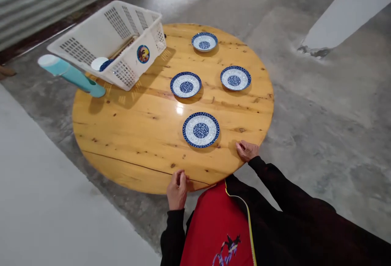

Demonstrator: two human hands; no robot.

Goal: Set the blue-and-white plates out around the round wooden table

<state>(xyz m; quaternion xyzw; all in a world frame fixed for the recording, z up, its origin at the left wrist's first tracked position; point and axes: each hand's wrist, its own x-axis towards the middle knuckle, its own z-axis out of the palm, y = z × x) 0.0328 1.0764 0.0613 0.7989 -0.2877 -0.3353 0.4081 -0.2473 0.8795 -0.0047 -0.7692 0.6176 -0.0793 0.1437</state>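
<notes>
My left hand (177,189) rests at the near edge of the round wooden table (137,129), its fingers curled in and nothing visible in them. To the right, my right hand (247,150) lies on the table's edge, loosely closed, also with nothing showing in it. Nearest to both is a blue-and-white plate (200,130), lying face up and touched by neither hand. Beyond it are more plates of the same pattern: one near the middle (185,84), one to the right (235,78) and one at the far side (204,42).
A white plastic basket (146,40) stands at the table's back left, with chopsticks (124,48) and a white bowl-like item (99,63) inside. Beside it is a teal-and-white cylindrical holder (71,74). A white pillar (345,17) rises from the concrete floor at right.
</notes>
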